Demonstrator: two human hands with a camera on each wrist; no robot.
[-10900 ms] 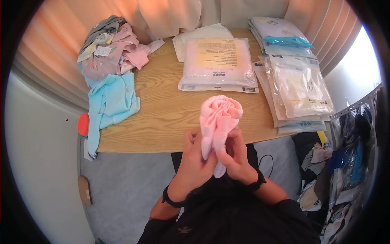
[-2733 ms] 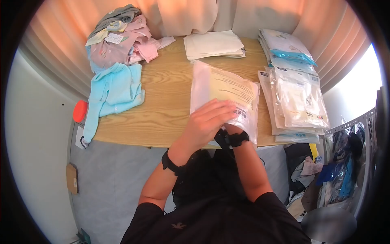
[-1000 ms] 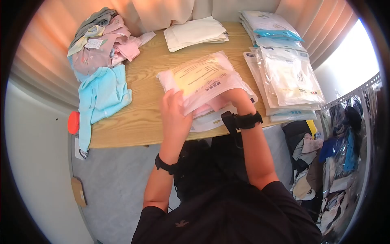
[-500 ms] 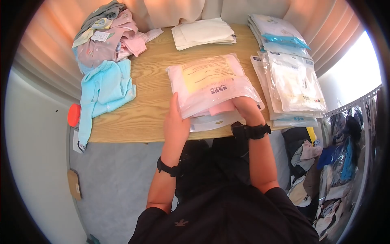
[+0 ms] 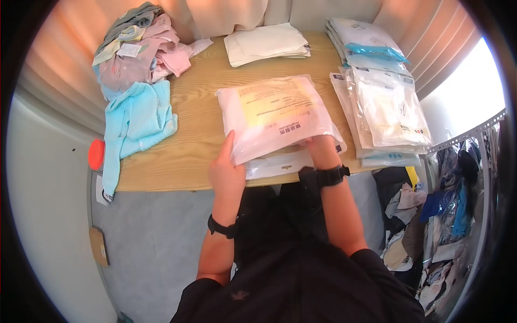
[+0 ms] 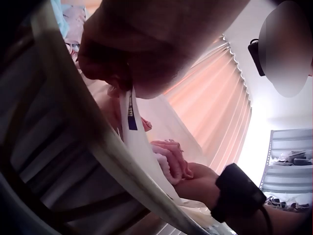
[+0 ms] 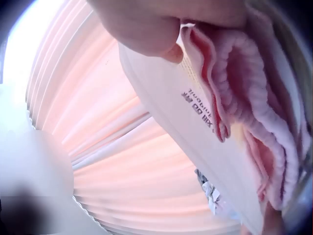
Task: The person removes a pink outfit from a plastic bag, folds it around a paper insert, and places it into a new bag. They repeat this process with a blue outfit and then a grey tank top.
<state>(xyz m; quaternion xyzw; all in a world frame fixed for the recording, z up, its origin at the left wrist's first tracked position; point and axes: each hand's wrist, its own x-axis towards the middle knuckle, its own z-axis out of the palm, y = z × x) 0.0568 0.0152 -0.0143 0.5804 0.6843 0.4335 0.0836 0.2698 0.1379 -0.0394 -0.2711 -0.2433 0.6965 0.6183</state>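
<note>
A printed clear plastic garment bag (image 5: 285, 110) lies near the table's front edge, its mouth towards me. My left hand (image 5: 227, 168) pinches the bag's left front corner; in the left wrist view its curled fingers hold the white edge. My right hand (image 5: 325, 152) reaches into the mouth at the right, fingers partly hidden under the upper sheet. In the right wrist view, folded pink clothing (image 7: 269, 134) with a gathered edge sits inside the opening, and the right hand (image 7: 161, 27) grips it at its top edge. The bag's lower flap (image 5: 266, 172) sticks out below.
Crumpled clothes (image 5: 129, 70) and a light-blue garment (image 5: 141, 116) are heaped at the left, beside a red lid (image 5: 96, 154). White sheets (image 5: 264, 46) lie at the back. Packed bags (image 5: 385, 110) are stacked at the right, near a rack of clothes (image 5: 458, 199).
The pink clothing, rolled in both hands at first, is now inside the bag. Over the last second the bag has turned straighter and the pink has gone from its mouth in the head view.
</note>
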